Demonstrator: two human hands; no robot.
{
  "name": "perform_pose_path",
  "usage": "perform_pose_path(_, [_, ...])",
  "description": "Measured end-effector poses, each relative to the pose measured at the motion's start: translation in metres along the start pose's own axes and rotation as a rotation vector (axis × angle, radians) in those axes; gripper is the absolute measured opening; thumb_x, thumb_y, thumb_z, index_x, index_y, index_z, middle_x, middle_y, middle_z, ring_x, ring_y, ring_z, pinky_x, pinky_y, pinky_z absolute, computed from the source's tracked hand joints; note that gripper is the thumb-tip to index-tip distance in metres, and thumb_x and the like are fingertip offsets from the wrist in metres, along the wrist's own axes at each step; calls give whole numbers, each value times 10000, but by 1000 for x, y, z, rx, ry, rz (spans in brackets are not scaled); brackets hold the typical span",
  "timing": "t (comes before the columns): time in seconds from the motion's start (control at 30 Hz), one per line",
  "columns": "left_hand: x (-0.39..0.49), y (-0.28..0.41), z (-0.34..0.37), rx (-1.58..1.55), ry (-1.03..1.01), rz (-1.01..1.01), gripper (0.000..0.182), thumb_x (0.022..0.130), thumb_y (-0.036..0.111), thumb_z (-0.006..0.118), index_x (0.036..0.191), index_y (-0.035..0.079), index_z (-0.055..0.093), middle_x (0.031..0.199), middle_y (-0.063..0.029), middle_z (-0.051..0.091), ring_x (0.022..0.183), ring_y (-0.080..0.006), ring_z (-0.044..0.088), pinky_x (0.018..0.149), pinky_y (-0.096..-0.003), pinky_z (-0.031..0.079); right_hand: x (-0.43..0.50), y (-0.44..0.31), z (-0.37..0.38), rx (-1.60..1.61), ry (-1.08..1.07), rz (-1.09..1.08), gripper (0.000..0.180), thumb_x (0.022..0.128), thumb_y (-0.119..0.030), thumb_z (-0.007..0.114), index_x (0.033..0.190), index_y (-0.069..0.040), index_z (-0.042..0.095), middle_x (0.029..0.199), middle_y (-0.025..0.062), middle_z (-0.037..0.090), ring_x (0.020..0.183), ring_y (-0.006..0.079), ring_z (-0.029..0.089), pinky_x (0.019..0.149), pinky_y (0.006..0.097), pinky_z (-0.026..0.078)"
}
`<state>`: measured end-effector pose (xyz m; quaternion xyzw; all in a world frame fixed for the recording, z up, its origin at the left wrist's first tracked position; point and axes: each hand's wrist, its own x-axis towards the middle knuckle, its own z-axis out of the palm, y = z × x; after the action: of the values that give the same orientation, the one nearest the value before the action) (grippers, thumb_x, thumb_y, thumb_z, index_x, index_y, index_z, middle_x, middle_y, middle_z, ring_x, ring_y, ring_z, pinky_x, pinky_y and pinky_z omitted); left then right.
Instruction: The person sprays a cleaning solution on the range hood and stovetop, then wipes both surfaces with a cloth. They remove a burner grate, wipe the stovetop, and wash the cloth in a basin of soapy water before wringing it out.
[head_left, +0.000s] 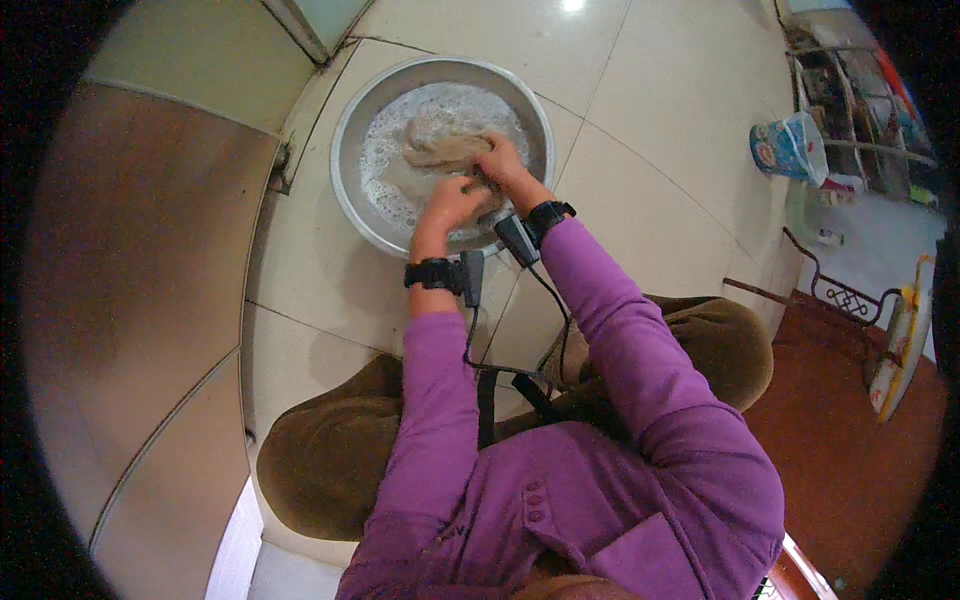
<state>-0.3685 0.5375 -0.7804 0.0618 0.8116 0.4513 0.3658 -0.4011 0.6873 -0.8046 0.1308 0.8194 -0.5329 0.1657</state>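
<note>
A round metal basin (346, 196) stands on the tiled floor, holding sudsy water (382, 150). Wet beige-grey cloth (442, 152) lies bunched in the suds. My right hand (501, 161) grips the cloth at its right side, fingers curled over a fold. Just below and to the left, my left hand (454, 201) is closed on a lower part of the same cloth, near the basin's front side; its fingertips are partly hidden. Both wrists bear black straps with small dark boxes and cables, close to the basin's rim.
Brown cabinet panels (150, 225) rise at the left. At the right stand a blue patterned bin (787, 148), a metal rack (862, 142) with various items and a dark metal frame (847, 298). Cables (555, 289) hang between my forearms, above my bent knees.
</note>
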Motion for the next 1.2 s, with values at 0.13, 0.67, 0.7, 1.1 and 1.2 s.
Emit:
perform_pose_path(0.13, [-7,-11,-17,-1076,512,-309,566,939,446,581,1372,87,516,1326,-100,569,1229,-265,527,980,-477,460,-8,-1,0,-38,-220,-83,431,798,-130,685,1205,-11,610,1004,48,685,888,164,643,783,325,519])
perform_pose_path(0.67, [1,5,1,-1684,378,-12,378,977,336,549,1247,72,569,1167,-85,643,1071,-264,619,981,-427,485,-35,-57,26,-297,388,-379,285,828,-235,688,1006,-15,652,943,221,684,869,425,649,778,509,510])
perform_pose_path(0.7, [1,4,0,-1708,369,25,360,984,318,541,1247,74,569,1168,-82,643,1070,-258,619,975,-425,487,-37,-54,27,-256,295,-379,316,839,-255,684,1037,-11,646,971,231,683,898,424,651,782,499,511])
perform_pose_path(1.1, [-8,4,-10,-1282,535,13,486,993,161,534,1435,12,398,1340,-141,554,1236,-268,532,1077,-404,402,-7,-14,-13,-246,246,65,462,882,-447,653,1102,-41,638,882,235,696,863,420,674,777,509,521])
perform_pose_path(1.2, [-16,-1,-12,-1363,610,23,582,966,156,580,1468,-19,342,1481,-158,402,1360,-268,403,1107,-398,370,0,19,-8,-254,234,-178,442,843,-362,711,1118,-24,637,925,223,704,909,405,677,810,491,522])
